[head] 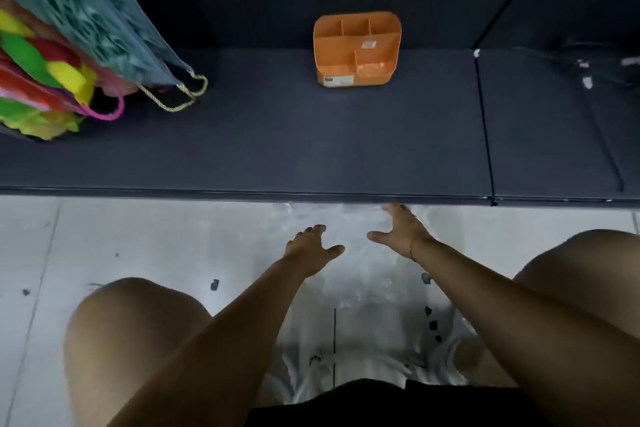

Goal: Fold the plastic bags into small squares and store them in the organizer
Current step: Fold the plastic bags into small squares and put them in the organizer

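Note:
A clear plastic bag [360, 274] lies spread flat on the pale floor between my knees, reaching up to the edge of the dark mat. My left hand [310, 243] lies on its left part with the fingers spread and straight. My right hand [401, 230] lies on its upper right part, fingers straight, fingertips near the mat's edge. An orange organizer [356, 48] with several open compartments stands on the dark mat [277, 135], well beyond both hands.
At the far left a teal patterned bag [86, 10] with gold cord handles and a bright multicoloured bag [38, 80] with a pink handle lean on the mat. Dark cables [595, 80] lie at the right. My bare knees flank the clear bag.

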A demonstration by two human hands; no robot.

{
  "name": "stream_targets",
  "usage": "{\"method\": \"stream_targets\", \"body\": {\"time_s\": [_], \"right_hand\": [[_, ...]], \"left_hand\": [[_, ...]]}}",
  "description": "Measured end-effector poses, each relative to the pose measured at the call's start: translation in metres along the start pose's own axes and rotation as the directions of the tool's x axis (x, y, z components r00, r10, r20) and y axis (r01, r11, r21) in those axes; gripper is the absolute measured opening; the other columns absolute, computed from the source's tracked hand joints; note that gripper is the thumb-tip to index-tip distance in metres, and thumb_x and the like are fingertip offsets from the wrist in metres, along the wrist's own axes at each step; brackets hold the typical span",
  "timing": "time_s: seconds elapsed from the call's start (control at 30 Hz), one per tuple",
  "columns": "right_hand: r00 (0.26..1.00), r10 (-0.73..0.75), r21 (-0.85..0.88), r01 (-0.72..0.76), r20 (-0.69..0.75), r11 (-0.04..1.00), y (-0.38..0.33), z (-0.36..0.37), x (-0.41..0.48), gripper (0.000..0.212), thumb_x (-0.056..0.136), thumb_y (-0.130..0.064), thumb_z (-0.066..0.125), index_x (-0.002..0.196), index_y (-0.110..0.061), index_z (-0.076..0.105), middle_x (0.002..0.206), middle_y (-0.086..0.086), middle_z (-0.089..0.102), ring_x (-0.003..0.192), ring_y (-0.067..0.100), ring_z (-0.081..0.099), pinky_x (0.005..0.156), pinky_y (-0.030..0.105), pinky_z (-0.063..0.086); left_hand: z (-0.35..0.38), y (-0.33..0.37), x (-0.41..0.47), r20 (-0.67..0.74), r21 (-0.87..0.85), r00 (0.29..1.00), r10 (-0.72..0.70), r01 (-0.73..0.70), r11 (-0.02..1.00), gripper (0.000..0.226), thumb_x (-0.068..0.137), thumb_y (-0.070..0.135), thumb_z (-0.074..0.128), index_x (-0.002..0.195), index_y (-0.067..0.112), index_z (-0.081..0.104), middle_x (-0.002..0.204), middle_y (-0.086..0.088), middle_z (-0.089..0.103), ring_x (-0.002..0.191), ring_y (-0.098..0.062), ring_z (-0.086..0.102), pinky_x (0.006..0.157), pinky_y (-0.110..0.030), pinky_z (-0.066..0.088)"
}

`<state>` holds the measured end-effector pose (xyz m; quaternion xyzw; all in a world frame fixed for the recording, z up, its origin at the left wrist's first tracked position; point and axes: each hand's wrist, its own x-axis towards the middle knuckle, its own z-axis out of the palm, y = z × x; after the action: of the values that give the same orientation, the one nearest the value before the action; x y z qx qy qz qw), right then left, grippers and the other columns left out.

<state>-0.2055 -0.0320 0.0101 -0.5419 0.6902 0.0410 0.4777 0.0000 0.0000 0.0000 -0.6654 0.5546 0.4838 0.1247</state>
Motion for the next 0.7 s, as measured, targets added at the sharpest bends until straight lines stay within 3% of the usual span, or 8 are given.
{"method": "stream_targets", "body": {"time_s": [0.1, 0.2, 0.3, 0.4, 0.5, 0.6, 0.67, 0.7], "right_hand": [[0.997, -0.073, -0.017, 0.073, -0.037, 0.997, 0.013, 0.02, 0.015, 0.073, 0.084, -0.028, 0.074, 0.144, -0.017, 0.035, 0.151, 0.004, 0.035, 0.13, 0.028, 0.046, 0.103, 0.036, 0.041], [0.994, -0.101, 0.043, 0.103, -0.045, 0.994, 0.023, 0.036, 0.02, 0.058, 0.085, -0.014, 0.072, 0.137, -0.012, 0.046, 0.138, 0.009, 0.05, 0.123, 0.027, 0.052, 0.099, 0.029, 0.042], [0.981, -0.148, 0.121, 0.164, -0.126, 0.979, 0.031, 0.04, 0.01, 0.024, 0.087, -0.003, 0.064, 0.11, -0.011, 0.064, 0.111, 0.005, 0.061, 0.102, 0.022, 0.06, 0.087, 0.022, 0.046], [0.975, -0.146, 0.367, 0.2, -0.169, 0.908, 0.026, 0.033, -0.002, 0.01, 0.088, -0.005, 0.063, 0.087, -0.012, 0.07, 0.09, -0.001, 0.066, 0.078, 0.012, 0.06, 0.071, 0.019, 0.052], [0.985, -0.085, 0.658, 0.164, -0.15, 0.735, 0.004, 0.017, -0.017, 0.006, 0.089, -0.012, 0.066, 0.084, -0.013, 0.069, 0.071, 0.001, 0.058, 0.058, 0.013, 0.047, 0.054, 0.018, 0.044], [0.993, -0.054, 0.899, 0.115, -0.101, 0.423, -0.017, -0.005, -0.033, 0.009, 0.093, -0.016, 0.063, 0.085, -0.012, 0.065, 0.073, 0.002, 0.056, 0.062, 0.013, 0.048, 0.058, 0.021, 0.046], [0.995, -0.048, 0.952, 0.101, -0.091, 0.287, -0.024, -0.02, -0.046, 0.018, 0.094, -0.03, 0.061, 0.098, -0.013, 0.064, 0.083, 0.001, 0.059, 0.071, 0.012, 0.053, 0.065, 0.023, 0.048], [0.994, -0.056, 0.948, 0.108, -0.095, 0.299, -0.023, -0.027, -0.052, 0.031, 0.094, -0.04, 0.059, 0.111, -0.015, 0.062, 0.093, 0.001, 0.061, 0.081, 0.012, 0.056, 0.073, 0.024, 0.048]], "left_hand": [[0.031, -0.004, 0.02, -0.014, 0.023, 1.0, -0.002, 0.002, 1.0, 0.073, 0.094, 0.057, 0.052, 0.152, 0.019, 0.028, 0.156, -0.007, 0.035, 0.14, -0.029, 0.038, 0.114, -0.044, 0.034], [0.057, -0.007, 0.022, -0.042, 0.003, 0.999, -0.001, 0.001, 1.0, 0.075, 0.093, 0.059, 0.053, 0.152, 0.02, 0.028, 0.157, -0.006, 0.033, 0.141, -0.028, 0.036, 0.115, -0.044, 0.032], [0.073, -0.01, 0.015, -0.118, -0.035, 0.993, 0.028, -0.033, 0.999, 0.08, 0.09, 0.059, 0.057, 0.153, 0.019, 0.028, 0.156, -0.005, 0.034, 0.14, -0.026, 0.036, 0.114, -0.042, 0.032], [0.076, -0.007, 0.005, -0.217, -0.054, 0.971, 0.103, -0.117, 0.992, 0.087, 0.084, 0.06, 0.065, 0.152, 0.02, 0.03, 0.154, -0.003, 0.039, 0.138, -0.024, 0.039, 0.112, -0.042, 0.035], [0.069, 0.005, -0.007, -0.312, -0.112, 0.93, 0.194, -0.239, 0.965, 0.071, 0.082, 0.052, 0.073, 0.14, 0.019, 0.049, 0.142, 0.001, 0.051, 0.13, -0.02, 0.046, 0.108, -0.033, 0.038], [0.058, 0.019, -0.025, -0.393, -0.383, 0.896, 0.208, -0.364, 0.849, 0.021, 0.091, 0.031, 0.069, 0.093, 0.011, 0.065, 0.092, 0.006, 0.063, 0.094, -0.015, 0.056, 0.076, -0.009, 0.042], [0.046, 0.029, -0.035, -0.403, -0.532, 0.896, 0.188, -0.396, 0.748, 0.028, 0.096, 0.027, 0.062, 0.084, 0.002, 0.062, 0.08, 0.001, 0.06, 0.082, -0.016, 0.055, 0.073, -0.015, 0.045], [0.039, 0.033, -0.04, -0.402, -0.592, 0.9, 0.17, -0.397, 0.702, 0.03, 0.098, 0.027, 0.059, 0.085, 0.001, 0.06, 0.083, -0.004, 0.061, 0.083, -0.018, 0.058, 0.08, -0.024, 0.048]]}}
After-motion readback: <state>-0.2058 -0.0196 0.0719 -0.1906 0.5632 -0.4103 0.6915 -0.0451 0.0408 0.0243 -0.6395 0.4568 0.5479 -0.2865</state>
